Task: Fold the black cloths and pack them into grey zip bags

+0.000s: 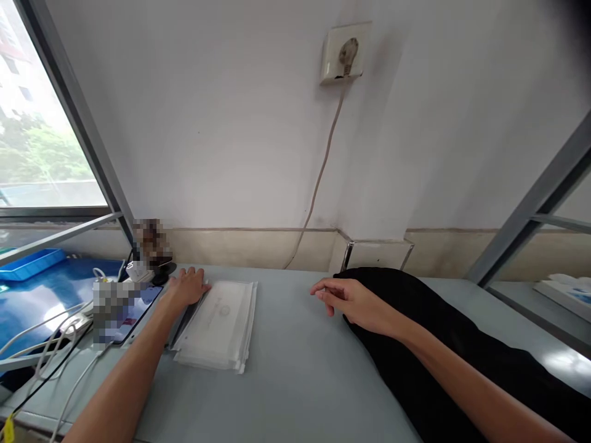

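My left hand [187, 287] rests at the back left of the grey table [295, 369], fingers spread and pointing away from me. Beneath and beside its palm shows the edge of a dark flat item, mostly hidden. Just right of that hand lies a stack of clear plastic bags [217, 326], flat on the table and partly overlapping the dark item. My right hand [344, 298] is over the table by a black cloth [415, 307], its fingers loosely bent and apart with nothing visible in them. The black cloth spreads under my right forearm.
A phone or tablet [138, 317], partly blurred out, lies left of my left forearm among white cables [69, 329]. Behind it is a small dark stand [162, 272]. A blue tray [32, 264] sits far left. Metal posts [530, 203] frame both sides; a wall socket [346, 52] has a hanging cord.
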Demonstrator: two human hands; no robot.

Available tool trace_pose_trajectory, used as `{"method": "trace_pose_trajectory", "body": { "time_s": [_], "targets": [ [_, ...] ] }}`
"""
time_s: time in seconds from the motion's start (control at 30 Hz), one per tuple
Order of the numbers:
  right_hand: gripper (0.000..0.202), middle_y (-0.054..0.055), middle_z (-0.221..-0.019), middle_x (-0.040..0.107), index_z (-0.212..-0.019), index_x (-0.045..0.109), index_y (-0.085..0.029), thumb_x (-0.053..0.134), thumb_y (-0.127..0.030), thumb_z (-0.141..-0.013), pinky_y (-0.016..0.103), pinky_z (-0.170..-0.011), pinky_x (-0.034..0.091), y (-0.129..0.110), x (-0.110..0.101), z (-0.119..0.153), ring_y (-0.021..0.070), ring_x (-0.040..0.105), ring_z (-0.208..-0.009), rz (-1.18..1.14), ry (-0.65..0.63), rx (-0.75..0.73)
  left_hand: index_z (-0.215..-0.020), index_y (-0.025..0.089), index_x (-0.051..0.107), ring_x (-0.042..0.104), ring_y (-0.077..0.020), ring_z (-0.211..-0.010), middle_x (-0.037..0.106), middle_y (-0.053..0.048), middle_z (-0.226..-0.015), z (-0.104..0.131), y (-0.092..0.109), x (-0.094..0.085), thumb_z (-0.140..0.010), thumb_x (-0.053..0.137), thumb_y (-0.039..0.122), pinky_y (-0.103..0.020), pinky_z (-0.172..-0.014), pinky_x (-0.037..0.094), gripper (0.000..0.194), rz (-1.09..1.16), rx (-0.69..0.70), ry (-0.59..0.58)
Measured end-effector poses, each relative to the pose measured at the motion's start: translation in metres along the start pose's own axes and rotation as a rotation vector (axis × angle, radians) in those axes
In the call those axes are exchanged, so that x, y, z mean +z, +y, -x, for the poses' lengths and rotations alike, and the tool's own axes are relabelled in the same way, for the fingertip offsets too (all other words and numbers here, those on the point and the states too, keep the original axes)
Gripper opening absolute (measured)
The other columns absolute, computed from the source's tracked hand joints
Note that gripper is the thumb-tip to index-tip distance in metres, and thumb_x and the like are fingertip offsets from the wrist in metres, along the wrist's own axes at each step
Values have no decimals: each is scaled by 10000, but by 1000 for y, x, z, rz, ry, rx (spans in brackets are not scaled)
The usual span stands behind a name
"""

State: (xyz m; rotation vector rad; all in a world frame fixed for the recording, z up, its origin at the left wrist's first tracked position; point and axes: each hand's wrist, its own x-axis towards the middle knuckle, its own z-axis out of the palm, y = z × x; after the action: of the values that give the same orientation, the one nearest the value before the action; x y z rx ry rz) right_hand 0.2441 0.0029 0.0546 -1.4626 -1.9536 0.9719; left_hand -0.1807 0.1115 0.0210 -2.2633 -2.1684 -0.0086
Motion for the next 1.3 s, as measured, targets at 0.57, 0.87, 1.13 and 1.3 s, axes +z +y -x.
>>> {"method": "trace_pose_trajectory", "body": {
  "time_s": [0.57, 0.87, 1.13, 1.3],
  "targets": [
    [442, -10, -687, 641, -1041, 724, -208, 482, -575, -995, 268, -493, 361, 46, 28, -9, 131, 482, -504, -87, 57, -29, -800, 217, 459, 392, -132, -620, 393, 56, -682, 37, 13, -93, -960, 504, 651, -240, -589, 306, 465, 772, 333, 248],
    [513, 12, -729, 654, -985, 736, -182, 531, -653, -982, 229, -505, 419, 18, 32, 5, 122, 517, -570, -193, -141, -62, -795, 216, 485, 330, -105, -536, 431, 67, -611, 71, 121, -56, -880, 624, 686, -229, -496, 210, 497, 1073, 319, -88],
    [511, -20, -732, 627, -881, 666, -175, 745, -677, -823, 190, -394, 404, -14, 52, 28, 79, 515, -446, -439, -585, -31, -933, 251, 410, 395, -111, -544, 495, 92, -615, 91, 167, 3, -930, 668, 518, -220, -523, 285, 372, 1321, 323, -89],
    [419, -43, -697, 540, -795, 631, -178, 721, -576, -894, 204, -536, 414, -11, 52, 25, 100, 497, -585, -485, -404, -80, -1140, 245, 462, 428, -125, -593, 507, 76, -681, 83, 159, 8, -976, 583, 584, -224, -546, 331, 396, 1314, 327, -149]
  ]
}}
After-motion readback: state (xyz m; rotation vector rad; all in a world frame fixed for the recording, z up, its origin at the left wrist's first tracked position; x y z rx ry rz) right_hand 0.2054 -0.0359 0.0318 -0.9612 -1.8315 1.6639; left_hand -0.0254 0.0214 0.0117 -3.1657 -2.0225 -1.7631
